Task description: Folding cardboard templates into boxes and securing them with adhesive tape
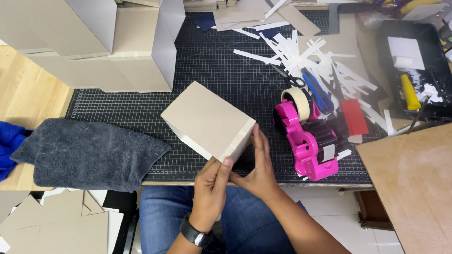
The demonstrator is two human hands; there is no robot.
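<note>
Hands point(236, 179) hide the cardboard box's point(208, 121) near corner.

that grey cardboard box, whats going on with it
A person seated at a cutting mat holds a small grey cardboard box at its near corner with both hands: left hand pressing the corner edge, right hand flat against its side. A pink tape dispenser sits just right of it, a grey towel to the left.
</note>
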